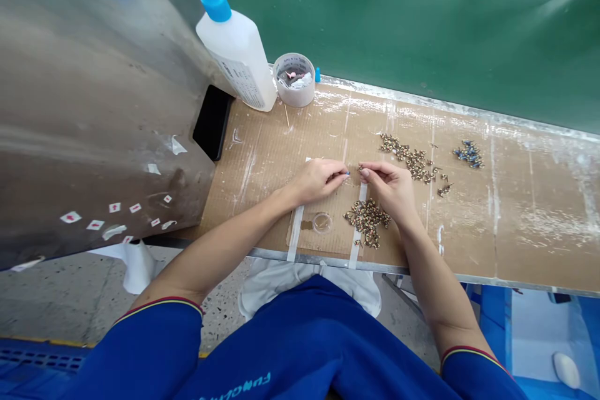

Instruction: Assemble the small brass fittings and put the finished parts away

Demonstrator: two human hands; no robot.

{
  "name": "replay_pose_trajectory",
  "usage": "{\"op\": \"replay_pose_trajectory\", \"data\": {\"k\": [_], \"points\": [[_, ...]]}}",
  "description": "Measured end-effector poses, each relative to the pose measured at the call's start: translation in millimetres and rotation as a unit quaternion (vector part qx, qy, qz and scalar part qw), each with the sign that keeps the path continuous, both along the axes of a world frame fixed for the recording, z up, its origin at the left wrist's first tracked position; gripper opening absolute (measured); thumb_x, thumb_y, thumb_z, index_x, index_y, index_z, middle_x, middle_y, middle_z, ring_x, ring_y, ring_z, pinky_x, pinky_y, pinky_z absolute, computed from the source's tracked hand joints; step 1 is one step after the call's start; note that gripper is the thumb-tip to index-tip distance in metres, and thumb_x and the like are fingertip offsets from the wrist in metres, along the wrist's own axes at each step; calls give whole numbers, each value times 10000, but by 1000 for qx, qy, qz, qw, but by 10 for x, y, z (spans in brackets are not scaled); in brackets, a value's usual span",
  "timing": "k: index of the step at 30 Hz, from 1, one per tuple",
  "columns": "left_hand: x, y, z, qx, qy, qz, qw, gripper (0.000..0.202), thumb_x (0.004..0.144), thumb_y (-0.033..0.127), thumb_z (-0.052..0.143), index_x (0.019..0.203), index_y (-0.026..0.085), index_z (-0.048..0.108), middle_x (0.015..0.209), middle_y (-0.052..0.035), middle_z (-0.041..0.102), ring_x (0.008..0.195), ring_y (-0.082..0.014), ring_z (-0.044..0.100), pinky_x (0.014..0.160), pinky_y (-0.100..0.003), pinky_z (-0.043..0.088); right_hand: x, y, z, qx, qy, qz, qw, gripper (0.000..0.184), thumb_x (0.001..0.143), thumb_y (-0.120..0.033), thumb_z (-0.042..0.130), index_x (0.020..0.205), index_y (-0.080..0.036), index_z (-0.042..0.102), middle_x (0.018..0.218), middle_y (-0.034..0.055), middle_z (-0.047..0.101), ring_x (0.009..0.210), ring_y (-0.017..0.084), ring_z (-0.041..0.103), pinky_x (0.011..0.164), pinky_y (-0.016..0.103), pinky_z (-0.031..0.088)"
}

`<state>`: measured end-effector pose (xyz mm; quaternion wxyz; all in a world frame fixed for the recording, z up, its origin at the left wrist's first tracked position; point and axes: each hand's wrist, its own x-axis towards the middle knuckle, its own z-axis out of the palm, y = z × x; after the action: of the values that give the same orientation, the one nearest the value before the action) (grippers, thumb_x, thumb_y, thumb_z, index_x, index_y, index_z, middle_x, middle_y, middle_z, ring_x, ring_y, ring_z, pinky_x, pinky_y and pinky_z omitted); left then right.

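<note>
My left hand (319, 178) and my right hand (389, 184) meet over the cardboard-covered bench (515, 225), fingertips almost touching. The left fingers are pinched on a tiny blue piece. The right fingers are pinched on a small brass-coloured part (360, 169). Just below my right hand lies a heap of small brass parts (367, 220). A small clear round dish (322, 222) sits below my left hand, between two strips of white tape.
More brass parts (412, 159) are scattered to the right, with a little group of blue-tipped ones (469, 153) farther right. A white squeeze bottle with a blue nozzle (237, 50), a tape roll holding scraps (294, 79), a black block (212, 122) and a metal panel (94, 106) stand at left.
</note>
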<state>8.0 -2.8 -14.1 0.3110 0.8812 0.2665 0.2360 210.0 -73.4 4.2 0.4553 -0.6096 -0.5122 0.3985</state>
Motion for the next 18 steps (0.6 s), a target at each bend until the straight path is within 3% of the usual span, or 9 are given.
{"op": "replay_pose_trajectory", "data": {"k": [7, 12, 18], "points": [[12, -21, -57, 56, 42, 3, 998, 233, 1013, 235, 498, 904, 147, 683, 837, -73, 725, 757, -178, 667, 703, -284, 474, -112, -4, -70, -22, 60, -12, 998, 302, 794, -477, 820, 895, -198, 765, 763, 30, 767, 704, 165, 732, 721, 352, 653], [10, -22, -50, 55, 35, 2, 998, 237, 1020, 232, 485, 909, 158, 681, 840, -63, 729, 760, -170, 673, 699, -271, 478, -175, -16, -77, -32, 84, -17, 996, 393, 739, -566, 858, 859, -206, 756, 730, 20, 758, 714, 179, 743, 742, 363, 665], [4, -8, -82, 52, 19, -8, 998, 264, 1039, 250, 462, 934, 158, 686, 860, -69, 741, 785, -180, 691, 719, -280, 487, -178, -27, -122, -30, 75, -8, 997, 371, 757, -557, 844, 852, -213, 745, 760, 25, 769, 703, 175, 733, 711, 351, 656]]}}
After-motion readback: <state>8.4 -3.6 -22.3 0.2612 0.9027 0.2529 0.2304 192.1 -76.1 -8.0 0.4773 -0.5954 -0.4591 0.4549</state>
